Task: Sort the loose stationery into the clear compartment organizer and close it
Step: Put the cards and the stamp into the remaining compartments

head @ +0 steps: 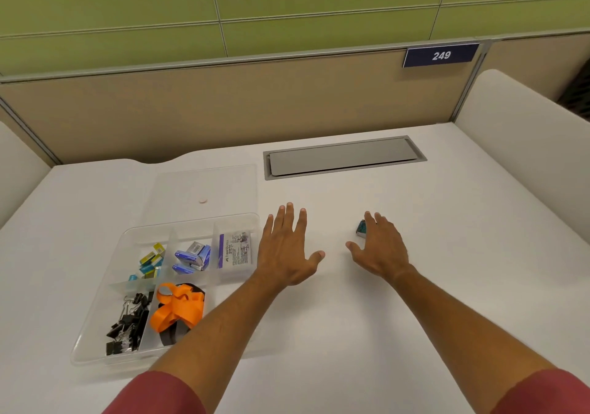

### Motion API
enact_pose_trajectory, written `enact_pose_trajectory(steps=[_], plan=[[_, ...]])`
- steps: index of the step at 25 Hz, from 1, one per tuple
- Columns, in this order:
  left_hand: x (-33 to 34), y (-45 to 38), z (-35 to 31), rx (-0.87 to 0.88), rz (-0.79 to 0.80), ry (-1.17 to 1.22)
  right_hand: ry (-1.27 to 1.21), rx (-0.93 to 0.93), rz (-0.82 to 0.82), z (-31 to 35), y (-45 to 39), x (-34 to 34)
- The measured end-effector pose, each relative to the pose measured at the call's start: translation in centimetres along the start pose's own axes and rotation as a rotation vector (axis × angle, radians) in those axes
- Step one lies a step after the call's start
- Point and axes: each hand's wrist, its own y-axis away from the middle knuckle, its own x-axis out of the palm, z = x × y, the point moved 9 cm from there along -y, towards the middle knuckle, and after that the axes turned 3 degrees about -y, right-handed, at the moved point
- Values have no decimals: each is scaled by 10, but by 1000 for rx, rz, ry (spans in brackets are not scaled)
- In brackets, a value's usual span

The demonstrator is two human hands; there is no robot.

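Note:
A clear compartment organizer (95, 327) lies open at the left of the white desk, its clear lid (204, 187) flat on the desk behind it. Its compartments hold small yellow and teal boxes (150, 261), blue staple boxes (193, 257), a white labelled packet (235, 249), black binder clips (129, 322) and an orange ribbon (177, 306) over a dark roll. My left hand (285, 247) hovers flat with spread fingers just right of the organizer. My right hand (380, 247) reaches over a small teal box (360, 229) on the desk, its fingers straight and touching the box's right side.
A grey cable hatch (343, 157) is set into the white desk (447, 254) at the back. Beige partition panels stand behind and to both sides, with a blue sign reading 249 (441, 55) at the upper right.

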Motion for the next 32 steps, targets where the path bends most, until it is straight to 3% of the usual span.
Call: enact_pose_trajectory(steps=[8,15,32], plan=[[0,5,-1,-66,-34,-24,75,-17,-40,-6,-16,-4],[-4,14,3,-99,-37,-42,-85,14,4,0,-7,-1],[-31,66,111,-100,-61,0,-287,-62,-115,159,53,-1]])
